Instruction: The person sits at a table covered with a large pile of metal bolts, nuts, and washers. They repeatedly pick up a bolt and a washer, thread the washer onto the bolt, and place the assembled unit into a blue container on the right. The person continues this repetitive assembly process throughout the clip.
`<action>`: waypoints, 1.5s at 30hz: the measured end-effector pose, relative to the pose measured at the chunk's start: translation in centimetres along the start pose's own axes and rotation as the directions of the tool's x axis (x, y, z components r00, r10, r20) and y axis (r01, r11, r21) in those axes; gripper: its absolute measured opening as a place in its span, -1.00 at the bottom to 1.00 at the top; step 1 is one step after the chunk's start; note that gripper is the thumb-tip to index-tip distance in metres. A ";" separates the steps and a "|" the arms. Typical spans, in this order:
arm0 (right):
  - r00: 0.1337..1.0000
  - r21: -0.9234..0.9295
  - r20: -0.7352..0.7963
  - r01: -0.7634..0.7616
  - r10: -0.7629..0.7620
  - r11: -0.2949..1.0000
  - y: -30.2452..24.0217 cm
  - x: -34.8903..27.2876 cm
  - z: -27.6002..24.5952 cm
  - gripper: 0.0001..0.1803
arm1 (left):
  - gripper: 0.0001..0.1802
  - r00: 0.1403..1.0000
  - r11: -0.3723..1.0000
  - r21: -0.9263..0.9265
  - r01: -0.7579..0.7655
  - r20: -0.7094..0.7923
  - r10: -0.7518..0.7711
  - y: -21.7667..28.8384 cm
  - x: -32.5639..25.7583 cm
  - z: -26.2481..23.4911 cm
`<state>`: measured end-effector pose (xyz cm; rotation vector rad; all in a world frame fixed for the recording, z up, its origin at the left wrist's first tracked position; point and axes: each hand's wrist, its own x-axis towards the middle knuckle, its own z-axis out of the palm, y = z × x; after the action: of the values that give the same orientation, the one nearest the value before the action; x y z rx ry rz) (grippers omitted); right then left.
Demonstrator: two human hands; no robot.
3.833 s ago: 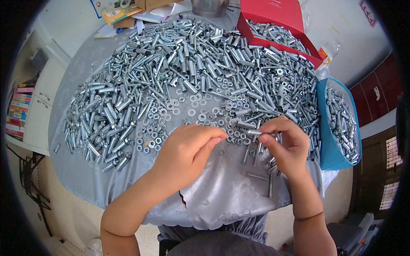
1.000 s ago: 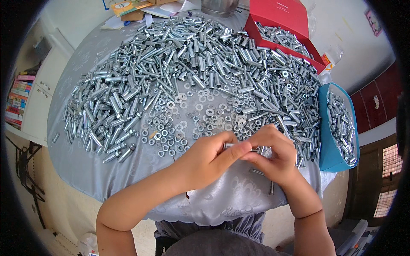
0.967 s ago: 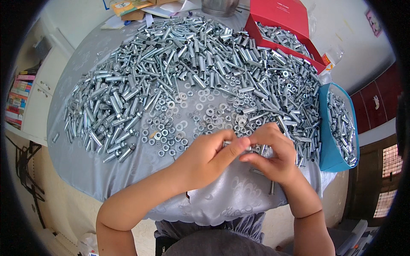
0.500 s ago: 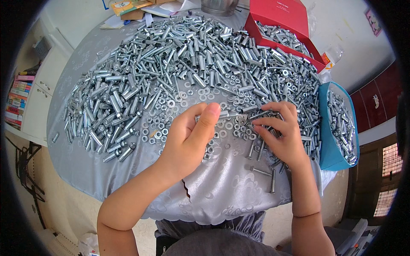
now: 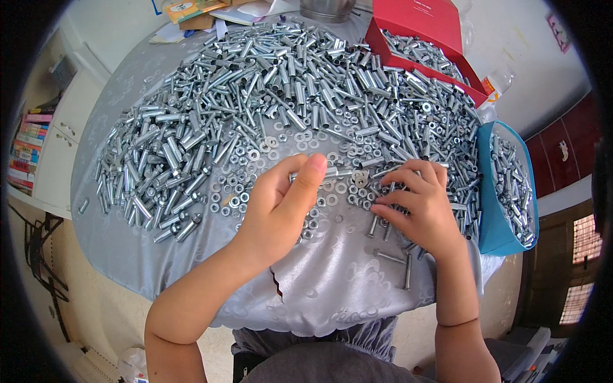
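Note:
My left hand [image 5: 278, 201] is closed around a metal bolt [image 5: 343, 173], the thumb pressed along its top. The bolt's threaded end sticks out to the right, over the loose washers. My right hand [image 5: 418, 201] hovers low at the right part of the pile, fingers curled but apart from the thumb. Its thumb tip is beside some hex nuts [image 5: 367, 205], and I see nothing gripped in it. Small washers [image 5: 341, 188] lie between the two hands. Just below the right hand, a few loose bolts [image 5: 408, 271] rest on the cloth.
A large heap of metal sleeves and bolts [image 5: 281, 76] covers the grey tablecloth [image 5: 128, 249]. At the back right stands an open red box [image 5: 418, 29] of metal parts. A blue bin [image 5: 497, 239] with bolts stands at the right edge. A metal bucket [image 5: 327, 9] and papers are behind.
My right hand has shifted slightly down, its thumb dropping toward the nuts and spreading from the forefinger. My left hand keeps hold of the bolt in nearly the same place.

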<state>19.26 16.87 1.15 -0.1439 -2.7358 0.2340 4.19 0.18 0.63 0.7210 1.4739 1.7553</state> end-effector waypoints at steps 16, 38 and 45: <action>0.985 0.623 -0.158 0.048 0.065 0.781 -0.9 0.0 1.5 -0.93 | -0.63 0.944 0.978 0.133 0.159 0.270 -0.190 -0.6 -0.8 0.4; 0.968 0.630 -0.205 0.016 0.147 0.776 -2.7 -0.6 1.6 -0.76 | -0.61 0.898 0.942 -0.112 0.316 0.354 -0.260 -0.6 -0.8 1.1; 0.953 0.522 -0.299 0.122 0.047 0.844 -2.8 -0.2 1.4 -0.81 | -0.62 0.913 0.922 -0.178 0.344 0.294 -0.284 -0.5 -0.2 0.8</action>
<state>18.72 13.90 0.30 0.0320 -2.2645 0.8796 5.03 0.51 0.25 0.5368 1.1173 1.4834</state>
